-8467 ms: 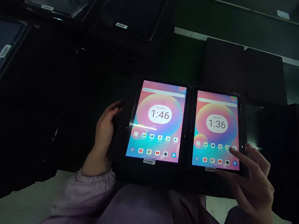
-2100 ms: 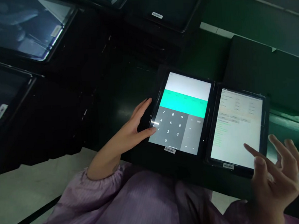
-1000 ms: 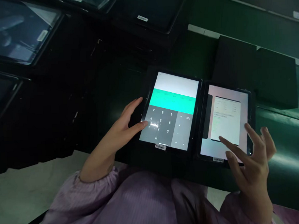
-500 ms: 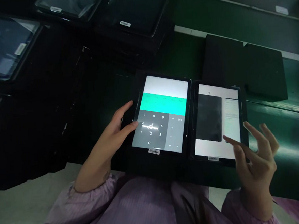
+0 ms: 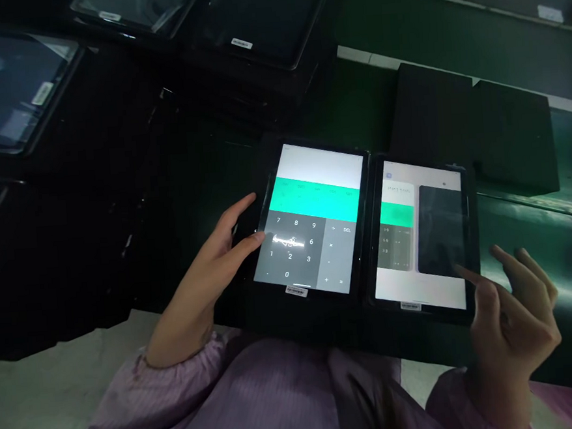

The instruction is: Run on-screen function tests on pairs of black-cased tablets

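Two lit tablets lie side by side in front of me. The left tablet (image 5: pixel 310 219) shows a calculator with a green band and dark number keys. Along its left edge rests my left hand (image 5: pixel 215 262), with the thumb at the screen's border and the index finger stretched out, apart from the thumb. The right tablet (image 5: pixel 419 231) displays app cards, one a small calculator and one dark. My right hand (image 5: pixel 515 309) is at its lower right, index fingertip at the bottom of the dark card and the other fingers loosely spread. It holds nothing.
Dark tablets with barcode labels sit at the far left (image 5: pixel 8 97), the top left (image 5: pixel 139 9) and the top middle (image 5: pixel 262 20). A black box (image 5: pixel 476 129) stands behind the right tablet. Green work surface (image 5: pixel 526 220) shows at the right.
My right hand has moved right across the right tablet. Its app cards have slid right too, bringing the calculator card into view. My left hand stays at the left tablet.
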The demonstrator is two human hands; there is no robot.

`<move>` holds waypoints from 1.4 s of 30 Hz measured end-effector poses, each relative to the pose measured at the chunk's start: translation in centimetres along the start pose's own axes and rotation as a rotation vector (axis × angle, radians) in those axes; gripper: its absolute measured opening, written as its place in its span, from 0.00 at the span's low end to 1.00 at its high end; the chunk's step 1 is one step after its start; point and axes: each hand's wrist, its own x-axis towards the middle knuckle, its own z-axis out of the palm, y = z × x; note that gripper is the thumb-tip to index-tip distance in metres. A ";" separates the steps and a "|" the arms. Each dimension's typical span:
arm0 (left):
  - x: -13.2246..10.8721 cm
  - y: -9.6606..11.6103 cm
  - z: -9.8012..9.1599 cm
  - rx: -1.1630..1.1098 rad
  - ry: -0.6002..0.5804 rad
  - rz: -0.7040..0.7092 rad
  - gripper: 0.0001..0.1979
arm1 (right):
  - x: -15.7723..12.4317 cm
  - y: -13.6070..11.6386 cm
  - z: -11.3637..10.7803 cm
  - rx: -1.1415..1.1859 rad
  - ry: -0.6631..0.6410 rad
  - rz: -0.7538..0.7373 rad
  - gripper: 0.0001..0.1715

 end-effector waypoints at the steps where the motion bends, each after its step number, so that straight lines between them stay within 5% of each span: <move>1: 0.0 0.1 0.0 0.004 -0.001 -0.007 0.36 | 0.1 -0.2 0.0 0.010 -0.021 -0.015 0.13; 8: -0.3 0.1 -0.1 -0.007 -0.002 -0.028 0.35 | 0.5 -0.7 0.4 0.032 -0.229 -0.177 0.11; 16: -0.3 -0.3 -0.2 -0.038 -0.001 -0.014 0.34 | -0.1 0.4 -0.1 -0.044 -0.003 -0.014 0.12; 33: -0.3 -0.6 -0.3 -0.041 -0.004 -0.014 0.34 | 0.0 0.6 0.1 -0.044 -0.180 -0.090 0.13; 42: -0.1 -0.5 -0.2 -0.062 -0.057 0.024 0.35 | 1.8 -6.1 2.4 0.129 -0.131 -0.095 0.13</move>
